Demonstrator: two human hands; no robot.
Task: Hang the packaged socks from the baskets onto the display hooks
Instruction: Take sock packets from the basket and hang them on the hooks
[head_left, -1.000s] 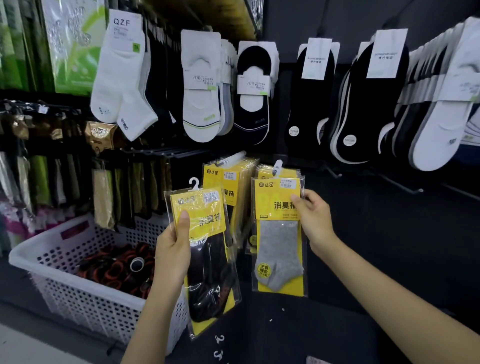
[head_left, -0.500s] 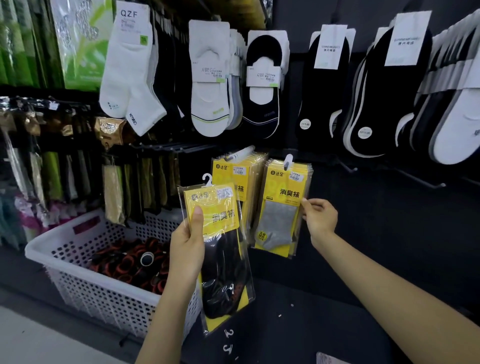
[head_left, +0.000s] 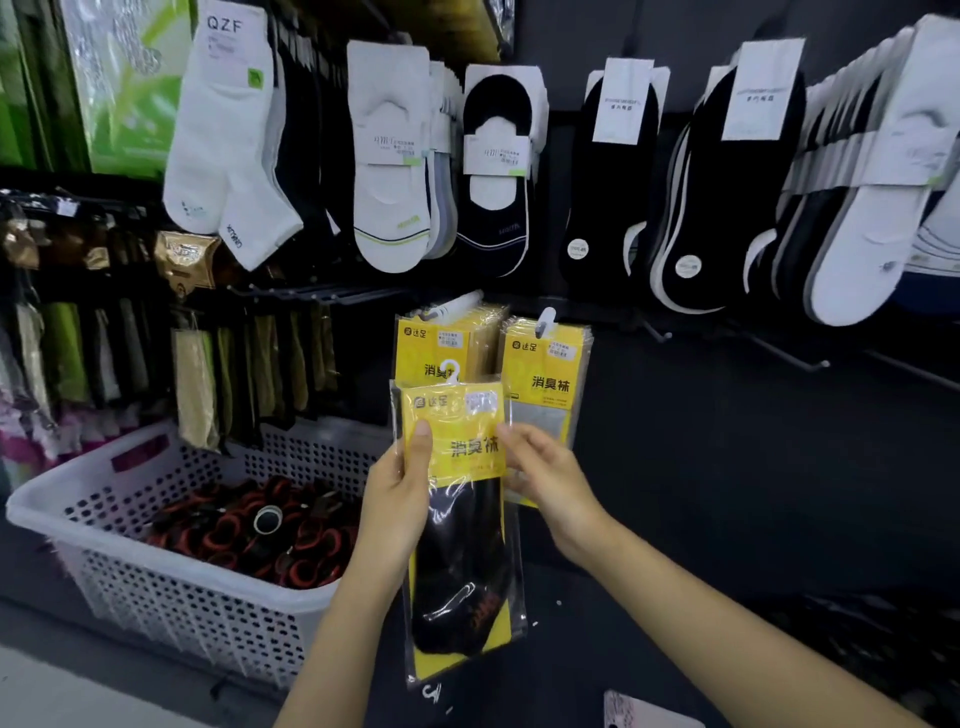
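I hold a clear packet of black socks with a yellow card upright in front of the display. My left hand grips its left edge, thumb on the yellow card. My right hand pinches its right edge. The packet's small white hanger points up, below two hooks. Several matching yellow packets hang on the left hook, and a stack with a grey sock packet in front hangs on the right hook, partly hidden by my right hand.
A white perforated basket with dark red-and-black items stands at the lower left. Rows of white and black socks hang above. Bare metal hooks stick out at the right. Dark packets hang at the left.
My right hand has let go of the hung grey sock packet and moved left onto the black sock packet, which my left hand has raised toward the hooks.
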